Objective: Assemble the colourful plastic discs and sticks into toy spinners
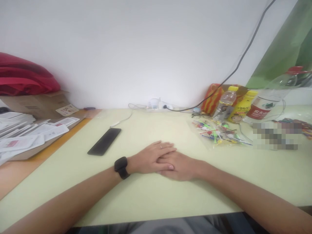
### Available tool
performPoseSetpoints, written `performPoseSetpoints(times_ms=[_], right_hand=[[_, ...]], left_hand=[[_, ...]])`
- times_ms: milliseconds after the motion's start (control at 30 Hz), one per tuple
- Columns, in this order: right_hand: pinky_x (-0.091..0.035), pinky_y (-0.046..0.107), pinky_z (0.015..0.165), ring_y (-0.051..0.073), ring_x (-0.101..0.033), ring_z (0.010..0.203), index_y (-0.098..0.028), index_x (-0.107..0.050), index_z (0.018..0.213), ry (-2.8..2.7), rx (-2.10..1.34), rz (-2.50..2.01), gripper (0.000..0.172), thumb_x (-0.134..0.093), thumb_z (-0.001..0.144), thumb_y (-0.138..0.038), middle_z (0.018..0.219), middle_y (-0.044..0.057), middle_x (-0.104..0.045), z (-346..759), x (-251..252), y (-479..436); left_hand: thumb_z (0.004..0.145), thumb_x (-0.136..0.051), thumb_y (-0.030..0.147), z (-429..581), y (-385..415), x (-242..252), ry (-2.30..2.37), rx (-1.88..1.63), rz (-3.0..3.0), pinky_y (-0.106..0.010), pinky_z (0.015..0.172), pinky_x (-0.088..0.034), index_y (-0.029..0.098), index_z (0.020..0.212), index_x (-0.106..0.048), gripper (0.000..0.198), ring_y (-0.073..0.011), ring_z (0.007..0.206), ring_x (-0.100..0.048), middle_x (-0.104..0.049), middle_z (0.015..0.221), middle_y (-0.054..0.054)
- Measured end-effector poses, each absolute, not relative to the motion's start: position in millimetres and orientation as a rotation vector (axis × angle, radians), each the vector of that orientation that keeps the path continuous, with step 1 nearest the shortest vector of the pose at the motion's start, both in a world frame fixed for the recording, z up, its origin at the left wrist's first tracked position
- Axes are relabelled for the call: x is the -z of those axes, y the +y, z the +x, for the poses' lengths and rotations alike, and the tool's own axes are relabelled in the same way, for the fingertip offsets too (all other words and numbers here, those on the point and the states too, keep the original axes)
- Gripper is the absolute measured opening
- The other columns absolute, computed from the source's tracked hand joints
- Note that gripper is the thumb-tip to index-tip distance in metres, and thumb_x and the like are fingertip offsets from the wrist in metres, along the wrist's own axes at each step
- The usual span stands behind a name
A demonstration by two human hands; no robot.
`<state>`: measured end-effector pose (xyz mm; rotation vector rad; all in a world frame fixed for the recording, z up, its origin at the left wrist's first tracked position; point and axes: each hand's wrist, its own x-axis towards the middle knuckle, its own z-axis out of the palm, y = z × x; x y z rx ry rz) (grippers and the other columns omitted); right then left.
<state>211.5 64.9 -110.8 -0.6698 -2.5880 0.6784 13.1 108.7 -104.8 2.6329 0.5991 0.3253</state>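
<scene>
Pale yellow table (151,201) fills my view, with a white wall (146,48) behind it. I see the left hand (148,157) lying flat on the right hand (182,167), both loose and holding nothing. A black phone (104,141) lies near, at ten o'clock from them. A clear bag of bright sticks (216,131) sits at two o'clock. A blurry patch (275,136) at three o'clock hides something. The right fingers are mostly covered.
</scene>
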Motion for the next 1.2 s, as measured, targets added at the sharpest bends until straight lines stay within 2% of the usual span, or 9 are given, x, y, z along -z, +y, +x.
performPoseSetpoints(times_ms=[333, 533, 600, 733, 800, 933, 1000, 1100, 1200], right_hand=[[-0.042, 0.038, 0.114, 0.022, -0.057, 0.130, -0.018, -0.070, 0.120, -2.596, -0.666, -0.666, 0.026, -0.053, 0.101, -0.024, 0.133, 0.009, -0.069, 211.2, 111.7, 65.3], [-0.045, 0.036, 0.110, 0.022, -0.059, 0.129, -0.023, -0.067, 0.130, -2.596, -0.729, -0.703, 0.033, -0.058, 0.099, -0.029, 0.141, 0.005, -0.065, 217.9, 109.5, 70.2], [-0.049, 0.034, 0.103, 0.022, -0.063, 0.120, -0.024, -0.069, 0.126, -2.611, -0.735, -0.743, 0.030, -0.059, 0.098, -0.027, 0.135, 0.005, -0.068, 222.7, 105.5, 74.7], [-0.051, 0.031, 0.087, 0.020, -0.069, 0.097, -0.021, -0.073, 0.108, -2.647, -0.546, -0.843, 0.022, -0.054, 0.097, -0.020, 0.110, 0.006, -0.076, 241.6, 97.3, 91.5], [-0.050, 0.033, 0.085, 0.021, -0.069, 0.092, -0.021, -0.074, 0.105, -2.627, -0.347, -0.999, 0.022, -0.053, 0.097, -0.021, 0.102, 0.006, -0.077, 258.8, 95.0, 105.1], [-0.048, 0.040, 0.094, 0.029, -0.067, 0.107, -0.019, -0.072, 0.114, -2.212, 0.181, -1.612, 0.029, -0.051, 0.098, -0.031, 0.115, 0.012, -0.075, 311.1, 93.7, 138.5], [-0.049, 0.042, 0.091, 0.032, -0.066, 0.110, -0.019, -0.072, 0.115, -1.988, 0.335, -1.945, 0.032, -0.051, 0.097, -0.035, 0.113, 0.015, -0.074, 342.1, 95.5, 152.7], [-0.049, 0.044, 0.088, 0.035, -0.067, 0.107, -0.015, -0.072, 0.115, -1.770, 0.320, -2.262, 0.035, -0.049, 0.097, -0.034, 0.111, 0.020, -0.073, 381.6, 104.0, 164.9], [-0.049, 0.045, 0.088, 0.036, -0.068, 0.104, -0.014, -0.075, 0.107, -1.697, 0.189, -2.334, 0.036, -0.046, 0.097, -0.034, 0.107, 0.023, -0.072, 400.9, 116.7, 169.3]], left_hand=[[0.097, -0.053, 0.066, 12.5, 108.5, 104.2, 0.602, -0.312, 2.653, -0.049, 0.128, -0.018, 0.033, 0.154, -0.045, 0.066, -0.0291, 0.150, -0.038, -0.040, 0.162, -0.004], [0.106, -0.041, 0.054, 11.6, 108.0, 106.1, 0.550, -0.377, 2.669, -0.048, 0.128, -0.021, 0.031, 0.156, -0.042, 0.054, -0.0267, 0.147, -0.041, -0.045, 0.160, -0.005], [0.109, -0.038, 0.048, 11.4, 108.3, 106.9, 0.570, -0.416, 2.640, -0.046, 0.126, -0.026, 0.030, 0.155, -0.041, 0.050, -0.0254, 0.143, -0.047, -0.050, 0.155, -0.005], [0.108, -0.042, 0.045, 11.1, 109.8, 108.7, 0.686, -0.498, 2.544, -0.044, 0.115, -0.043, 0.027, 0.156, -0.038, 0.052, -0.0264, 0.134, -0.055, -0.055, 0.150, -0.008], [0.107, -0.044, 0.045, 10.8, 110.5, 109.8, 0.702, -0.510, 2.539, -0.044, 0.114, -0.044, 0.027, 0.155, -0.041, 0.051, -0.0271, 0.135, -0.054, -0.053, 0.152, -0.009], [0.107, -0.043, 0.042, 9.9, 111.0, 111.3, 0.647, -0.479, 2.597, -0.045, 0.122, -0.036, 0.027, 0.142, -0.057, 0.041, -0.0256, 0.140, -0.050, -0.053, 0.153, -0.007], [0.107, -0.043, 0.042, 9.7, 110.7, 111.3, 0.637, -0.488, 2.601, -0.045, 0.123, -0.035, 0.027, 0.140, -0.059, 0.040, -0.0248, 0.141, -0.049, -0.053, 0.153, -0.006], [0.107, -0.043, 0.043, 9.2, 110.2, 110.9, 0.640, -0.491, 2.598, -0.045, 0.123, -0.036, 0.028, 0.141, -0.058, 0.040, -0.0243, 0.140, -0.050, -0.053, 0.153, -0.006], [0.107, -0.044, 0.043, 8.4, 110.1, 110.7, 0.651, -0.489, 2.598, -0.045, 0.124, -0.035, 0.028, 0.141, -0.058, 0.040, -0.0244, 0.141, -0.050, -0.053, 0.153, -0.006]])
